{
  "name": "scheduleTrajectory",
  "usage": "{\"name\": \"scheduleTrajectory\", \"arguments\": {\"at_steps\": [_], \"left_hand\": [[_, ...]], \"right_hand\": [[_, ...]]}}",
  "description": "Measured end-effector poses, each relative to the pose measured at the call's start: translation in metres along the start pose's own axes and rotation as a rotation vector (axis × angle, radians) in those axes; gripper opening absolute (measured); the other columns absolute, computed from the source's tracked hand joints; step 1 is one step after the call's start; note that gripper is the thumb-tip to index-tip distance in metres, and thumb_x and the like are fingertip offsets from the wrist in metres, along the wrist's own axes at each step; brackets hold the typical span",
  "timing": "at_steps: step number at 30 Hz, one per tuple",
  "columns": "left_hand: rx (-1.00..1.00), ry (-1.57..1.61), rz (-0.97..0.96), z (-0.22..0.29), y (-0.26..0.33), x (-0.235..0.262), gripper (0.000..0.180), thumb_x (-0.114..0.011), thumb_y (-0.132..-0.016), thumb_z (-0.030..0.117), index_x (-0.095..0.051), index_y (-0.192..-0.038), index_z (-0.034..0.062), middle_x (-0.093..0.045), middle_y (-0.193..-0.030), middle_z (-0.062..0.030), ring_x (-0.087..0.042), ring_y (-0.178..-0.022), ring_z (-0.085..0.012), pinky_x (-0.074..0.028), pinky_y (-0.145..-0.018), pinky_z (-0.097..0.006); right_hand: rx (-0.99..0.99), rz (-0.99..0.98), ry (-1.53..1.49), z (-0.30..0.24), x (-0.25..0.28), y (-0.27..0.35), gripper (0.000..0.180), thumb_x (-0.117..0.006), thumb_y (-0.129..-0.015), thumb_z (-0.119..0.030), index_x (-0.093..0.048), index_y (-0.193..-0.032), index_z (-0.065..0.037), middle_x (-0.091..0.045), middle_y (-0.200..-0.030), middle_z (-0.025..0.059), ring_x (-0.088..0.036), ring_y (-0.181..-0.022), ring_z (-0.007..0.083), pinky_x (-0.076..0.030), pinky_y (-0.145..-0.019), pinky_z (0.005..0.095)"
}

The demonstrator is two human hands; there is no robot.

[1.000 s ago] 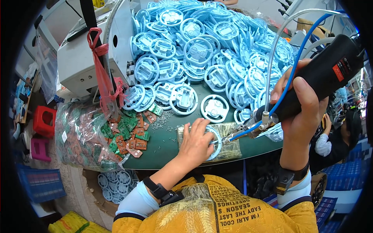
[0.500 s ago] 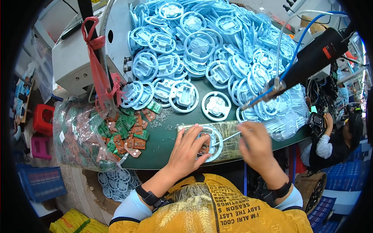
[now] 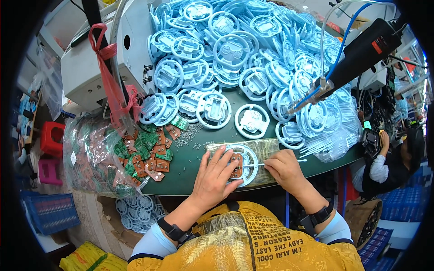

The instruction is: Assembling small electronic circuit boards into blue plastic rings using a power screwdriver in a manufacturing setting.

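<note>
In the head view, pressing down on a toy wheel (image 3: pixel 256 159) with the left grip (image 3: pixel 213 175), fingers spread and resting on its left side rather than wrapped around it. Pinching a thin pale stick (image 3: pixel 298 161) in the right grip (image 3: pixel 286 170), thumb and fingertips drawn together on it; pointing leftward to the wheel's middle. Cannot tell whether over or through the rim.

Found between the two grips: the wheel, lying on a taped block (image 3: pixel 272 149), with a brown board (image 3: pixel 236 167) in its middle, just beside the left fingertips.

Looks light, stiff and fairly smooth, so probably prone to skidding or turning under a sideways push. Best held by the outer rim, with palm and thumb bearing down clear of the board. Probably fragile around the board's small parts, so better touched only at its edges. Likely to bend or slip in the case of the stick; best pinched close to the wheel.

Ahead of the grips, on the green surface (image 3: pixel 181 183): a lone wheel (image 3: pixel 252 121), then a tall pile of wheels (image 3: pixel 233 52). Left of the left grip: loose boards (image 3: pixel 151 156) and scattered screws (image 3: pixel 187 137). Hanging beyond the right grip, well apart from it: a black power screwdriver (image 3: pixel 368 54).
</note>
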State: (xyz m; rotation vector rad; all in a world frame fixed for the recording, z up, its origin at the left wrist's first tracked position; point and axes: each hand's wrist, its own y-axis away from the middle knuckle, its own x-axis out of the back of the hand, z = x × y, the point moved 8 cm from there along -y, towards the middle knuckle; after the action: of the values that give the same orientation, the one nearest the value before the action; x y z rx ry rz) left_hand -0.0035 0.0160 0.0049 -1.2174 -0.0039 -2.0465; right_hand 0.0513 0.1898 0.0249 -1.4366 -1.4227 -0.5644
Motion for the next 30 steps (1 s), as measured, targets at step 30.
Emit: {"name": "scheduleTrajectory", "arguments": {"at_steps": [30], "left_hand": [[-0.013, -0.275, -0.086, 0.013, 0.011, -0.023, 0.068, -0.076, -0.075, 0.049, -0.056, -0.136, 0.0278, -0.036, -0.149, -0.0253, -0.030, -0.141, -0.0407, -0.022, -0.107, -0.066]], "right_hand": [[-0.022, 0.036, -0.041, -0.002, -0.006, -0.001, 0.019, -0.072, -0.077, -0.004, -0.066, -0.094, -0.007, -0.058, -0.086, 0.0045, -0.056, -0.083, 0.0238, -0.040, -0.072, 0.0367]]}}
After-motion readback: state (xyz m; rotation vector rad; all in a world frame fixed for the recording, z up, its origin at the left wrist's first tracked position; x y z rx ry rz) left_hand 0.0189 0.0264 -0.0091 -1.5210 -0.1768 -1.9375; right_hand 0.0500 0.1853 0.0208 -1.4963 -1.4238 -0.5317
